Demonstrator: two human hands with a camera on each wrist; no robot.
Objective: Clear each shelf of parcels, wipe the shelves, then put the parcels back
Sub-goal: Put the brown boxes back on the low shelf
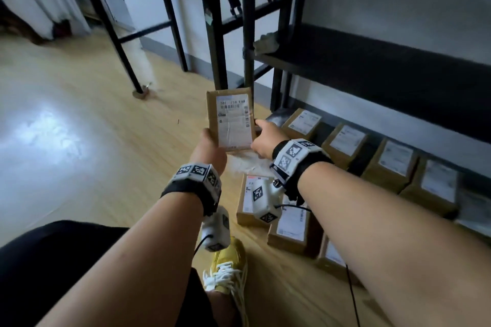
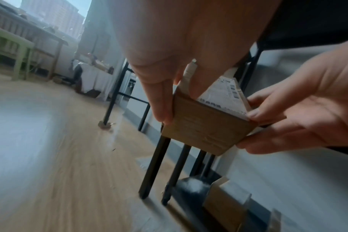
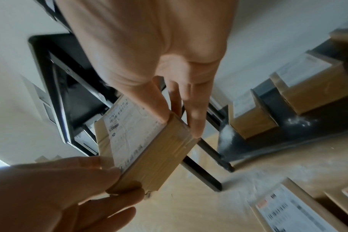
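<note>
Parcel [image 1: 233, 121] was held above wooden floor [image 1: 93, 141]; left hand [image 1: 210, 150] and right hand [image 1: 265, 141] pinched its near corners. More boxes [image 1: 345, 146] sat on bottom shelf [image 1: 322, 129].

A parcel [image 1: 233, 121] was held above the floor [image 1: 93, 141], left of parcels lined along the bottom shelf [image 1: 276, 117].

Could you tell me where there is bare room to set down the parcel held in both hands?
The middle shelf is bare apart from a crumpled cloth at its left end. The wooden floor left of the held parcel is open too. The bottom shelf is crowded with parcels, except its left end.
</note>
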